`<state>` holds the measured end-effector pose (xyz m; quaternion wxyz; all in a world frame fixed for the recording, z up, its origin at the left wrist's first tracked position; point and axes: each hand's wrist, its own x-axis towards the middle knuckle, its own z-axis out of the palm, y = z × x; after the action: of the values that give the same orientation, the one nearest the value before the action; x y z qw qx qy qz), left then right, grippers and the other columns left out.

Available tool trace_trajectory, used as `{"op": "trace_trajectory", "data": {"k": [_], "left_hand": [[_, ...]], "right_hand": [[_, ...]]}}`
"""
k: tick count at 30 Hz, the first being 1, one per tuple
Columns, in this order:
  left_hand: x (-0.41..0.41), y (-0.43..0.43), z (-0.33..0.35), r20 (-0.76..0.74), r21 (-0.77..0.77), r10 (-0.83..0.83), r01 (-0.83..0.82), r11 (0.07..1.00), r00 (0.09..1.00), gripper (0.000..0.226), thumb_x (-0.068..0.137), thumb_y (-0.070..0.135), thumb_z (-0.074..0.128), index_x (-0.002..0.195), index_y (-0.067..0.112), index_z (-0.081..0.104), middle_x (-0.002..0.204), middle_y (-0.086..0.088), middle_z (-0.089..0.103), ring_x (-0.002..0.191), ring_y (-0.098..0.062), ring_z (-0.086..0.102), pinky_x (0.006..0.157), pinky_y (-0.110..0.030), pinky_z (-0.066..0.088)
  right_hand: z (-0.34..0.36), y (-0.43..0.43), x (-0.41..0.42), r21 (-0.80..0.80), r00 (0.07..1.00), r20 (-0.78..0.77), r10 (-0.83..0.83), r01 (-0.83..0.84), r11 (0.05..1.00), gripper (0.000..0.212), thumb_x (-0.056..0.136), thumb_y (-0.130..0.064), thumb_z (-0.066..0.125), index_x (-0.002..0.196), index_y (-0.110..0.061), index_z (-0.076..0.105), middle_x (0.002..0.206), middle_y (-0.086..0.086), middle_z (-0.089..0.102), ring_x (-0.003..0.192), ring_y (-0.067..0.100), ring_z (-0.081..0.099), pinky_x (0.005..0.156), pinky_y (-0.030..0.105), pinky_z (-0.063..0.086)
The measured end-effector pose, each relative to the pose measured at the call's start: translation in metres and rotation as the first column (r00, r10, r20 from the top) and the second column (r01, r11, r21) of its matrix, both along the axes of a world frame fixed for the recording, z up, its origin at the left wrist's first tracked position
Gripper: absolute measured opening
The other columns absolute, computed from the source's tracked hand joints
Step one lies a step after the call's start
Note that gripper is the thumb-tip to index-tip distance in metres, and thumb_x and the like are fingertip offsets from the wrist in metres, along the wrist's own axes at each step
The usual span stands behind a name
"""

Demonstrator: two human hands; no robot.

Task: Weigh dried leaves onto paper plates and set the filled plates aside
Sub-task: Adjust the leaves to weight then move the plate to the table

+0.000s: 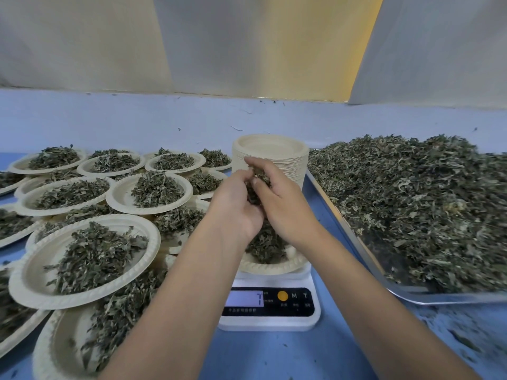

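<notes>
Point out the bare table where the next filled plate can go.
Bare blue table lies in front of the scale, toward the near edge. A crumb-littered patch borders the near rim of the tray. The left side is crowded with overlapping filled plates.

- Left hand (236, 208): near frame centre, back facing up, fingers curled round a clump of dried leaves (260, 176).
- Right hand (284, 207): touching the left hand at its 3 o'clock, thumb and fingers curled on the same clump.
- Forearms: bare. Left enters from 7 o'clock, right from 5 o'clock, converging at the wrists.
</notes>
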<state>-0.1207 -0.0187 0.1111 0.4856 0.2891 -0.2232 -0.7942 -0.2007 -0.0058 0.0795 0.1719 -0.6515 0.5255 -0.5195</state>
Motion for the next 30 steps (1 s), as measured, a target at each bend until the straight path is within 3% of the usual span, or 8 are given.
{"op": "trace_trajectory", "data": {"k": [3,6,10,13,17,22,26,30], "left_hand": [[-0.001,-0.003,-0.002,0.028,0.003,0.006,-0.006,1.0,1.0,0.018,0.097,0.003,0.041,0.084,0.005,0.053,0.086,-0.012,0.056,0.076,-0.018,0.055,0.068,-0.027,0.046],[0.0,-0.006,-0.003,-0.028,0.028,0.017,-0.016,0.999,0.999,0.018,0.097,-0.001,0.041,0.083,0.001,0.053,0.082,-0.013,0.056,0.072,-0.018,0.055,0.069,-0.025,0.048],[0.006,-0.009,-0.002,-0.056,0.076,0.069,-0.065,0.995,0.996,0.018,0.097,-0.003,0.039,0.083,-0.001,0.05,0.083,-0.016,0.054,0.072,-0.02,0.053,0.063,-0.024,0.049],[0.014,-0.014,-0.001,-0.064,0.081,0.107,-0.102,0.992,0.992,0.015,0.097,-0.003,0.04,0.087,-0.001,0.051,0.086,-0.017,0.054,0.073,-0.02,0.053,0.062,-0.023,0.05],[0.023,-0.021,0.002,-0.056,0.04,0.126,-0.124,0.991,0.99,0.014,0.097,-0.002,0.039,0.105,-0.002,0.05,0.085,-0.016,0.055,0.071,-0.018,0.056,0.062,-0.022,0.05],[0.028,-0.022,0.004,-0.063,0.035,0.138,-0.136,0.99,0.988,0.01,0.097,0.002,0.041,0.1,-0.001,0.05,0.092,-0.016,0.057,0.071,-0.018,0.057,0.06,-0.023,0.051],[0.021,-0.014,0.003,-0.026,-0.017,0.145,-0.146,0.989,0.989,0.014,0.095,-0.001,0.04,0.086,0.0,0.051,0.083,-0.013,0.056,0.072,-0.018,0.056,0.066,-0.024,0.048],[-0.005,-0.004,0.002,0.037,-0.118,0.093,-0.088,0.989,0.995,0.017,0.091,-0.002,0.04,0.081,0.003,0.053,0.075,-0.011,0.056,0.065,-0.019,0.055,0.062,-0.026,0.046]], "right_hand": [[0.002,-0.001,-0.001,0.044,0.991,0.124,0.047,-0.053,0.998,0.046,0.093,-0.003,0.042,0.134,-0.021,0.054,0.137,-0.01,0.052,0.123,-0.005,0.042,0.103,0.007,0.029],[0.006,-0.001,-0.001,0.025,0.957,0.281,0.079,-0.089,0.996,0.043,0.093,-0.004,0.04,0.127,-0.021,0.06,0.128,-0.012,0.058,0.12,-0.003,0.047,0.1,0.009,0.034],[0.011,-0.002,-0.006,-0.013,0.886,0.46,0.053,-0.052,0.999,0.031,0.097,-0.011,0.039,0.115,-0.021,0.063,0.122,-0.006,0.062,0.122,0.007,0.051,0.109,0.031,0.037],[0.009,-0.003,-0.012,0.032,0.937,0.348,-0.02,0.009,0.999,0.028,0.097,-0.016,0.041,0.11,-0.022,0.065,0.117,-0.009,0.063,0.116,0.006,0.053,0.101,0.022,0.04],[0.004,-0.002,-0.015,0.113,0.988,0.145,-0.043,0.026,0.993,0.025,0.094,-0.029,0.05,0.088,-0.03,0.074,0.106,-0.008,0.071,0.096,0.002,0.06,0.07,0.002,0.036],[0.004,-0.002,-0.016,0.09,0.982,0.183,-0.05,0.034,0.995,0.029,0.09,-0.036,0.049,0.077,-0.032,0.074,0.11,-0.007,0.07,0.111,0.008,0.058,0.093,0.022,0.039],[0.004,-0.006,-0.012,0.085,0.916,0.396,-0.07,0.039,0.996,0.026,0.095,-0.013,0.046,0.093,-0.027,0.068,0.108,-0.003,0.069,0.102,0.011,0.064,0.092,0.027,0.047],[0.007,-0.003,-0.006,0.1,0.718,0.695,-0.034,-0.05,0.994,0.018,0.095,-0.014,0.048,0.096,-0.02,0.065,0.1,0.0,0.067,0.092,0.009,0.064,0.078,0.022,0.052]]}}
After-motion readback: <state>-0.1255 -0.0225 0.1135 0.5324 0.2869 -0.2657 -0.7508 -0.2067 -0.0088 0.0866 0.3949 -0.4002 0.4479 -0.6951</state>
